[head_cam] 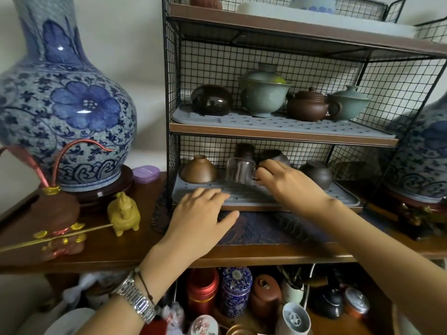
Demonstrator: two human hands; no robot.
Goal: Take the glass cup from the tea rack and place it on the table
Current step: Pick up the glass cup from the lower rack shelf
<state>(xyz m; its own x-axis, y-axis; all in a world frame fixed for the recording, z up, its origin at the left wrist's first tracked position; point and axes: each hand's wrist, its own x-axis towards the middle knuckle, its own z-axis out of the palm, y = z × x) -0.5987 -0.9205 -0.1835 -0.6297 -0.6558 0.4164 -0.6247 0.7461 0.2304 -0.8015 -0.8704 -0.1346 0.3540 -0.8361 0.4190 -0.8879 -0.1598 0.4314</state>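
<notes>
A clear glass cup (238, 169) with a handle stands upside down on the grey mat of the tea rack's (285, 139) lowest shelf, between a brown cone-shaped cup (198, 169) and dark cups. My right hand (287, 181) reaches in from the right, and its fingers pinch the cup's handle. My left hand (200, 220) lies flat with spread fingers on the front edge of the grey mat and the dark cloth (261, 229) on the wooden table (135, 252). It holds nothing.
A large blue-and-white vase (65, 105) stands left of the rack, with a yellow figurine (124, 215) and a red clay figure (58, 218) in front of it. Teapots and lidded bowls fill the middle shelf. Tins and cups crowd the space below the table. Another vase (420, 151) stands at the right.
</notes>
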